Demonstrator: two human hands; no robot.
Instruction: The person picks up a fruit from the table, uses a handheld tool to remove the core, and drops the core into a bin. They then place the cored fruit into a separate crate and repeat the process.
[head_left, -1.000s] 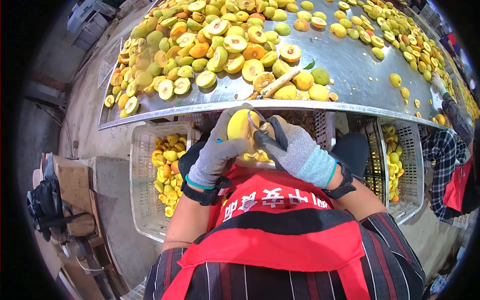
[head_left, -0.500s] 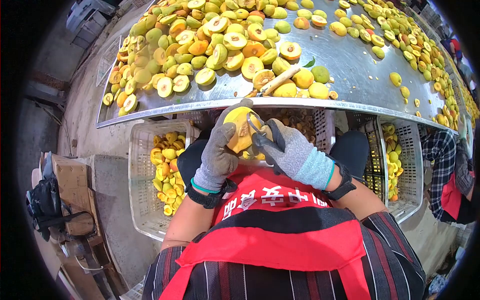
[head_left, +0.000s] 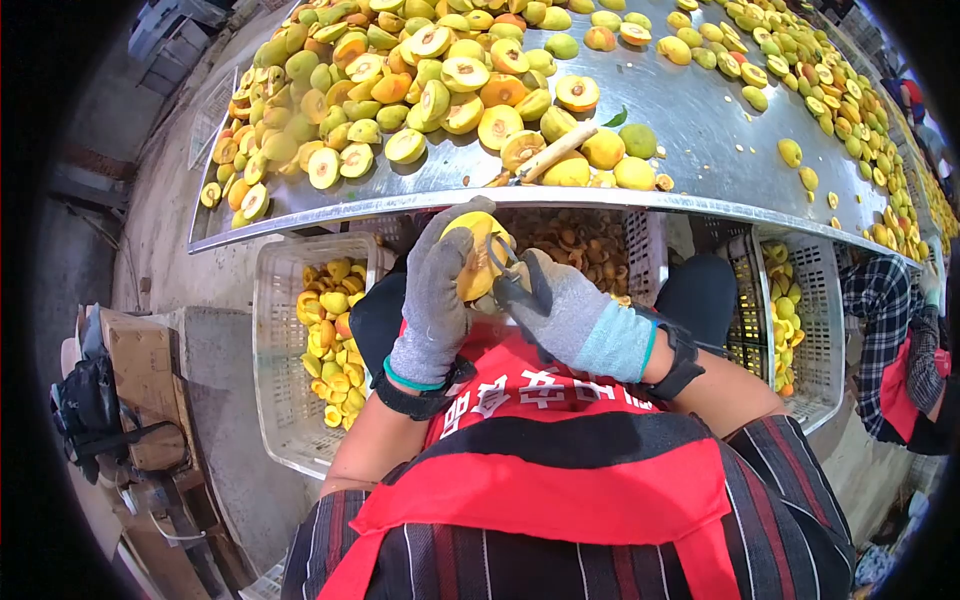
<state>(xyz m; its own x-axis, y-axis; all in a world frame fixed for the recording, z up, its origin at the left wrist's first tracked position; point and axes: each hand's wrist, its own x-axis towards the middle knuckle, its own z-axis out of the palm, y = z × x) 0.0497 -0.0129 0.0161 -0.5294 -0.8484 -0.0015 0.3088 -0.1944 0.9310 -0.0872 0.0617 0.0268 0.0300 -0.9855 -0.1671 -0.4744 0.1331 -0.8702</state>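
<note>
In my gloved left hand [head_left: 438,285] is a yellow peach half [head_left: 476,268], its cut face turned towards my right. My gloved right hand [head_left: 560,305] grips a pitting tool with a curved metal loop [head_left: 497,246], its handle mostly hidden by my fingers. The loop lies against the cut face of the peach. Both hands are closed and close together, just below the near edge of the metal table [head_left: 420,196]. Many halved peaches [head_left: 465,74] are heaped on the table beyond them.
A knife with a pale handle [head_left: 560,150] lies near the table edge. Left of my legs stands a white crate [head_left: 270,350] holding peach halves; another crate [head_left: 820,330] is at the right. Peach pits [head_left: 575,245] lie below. A co-worker [head_left: 880,320] sits at far right.
My hands have shifted slightly left. The peach half is turned more on its side, and the loop has moved along its cut face. More pits show below.
</note>
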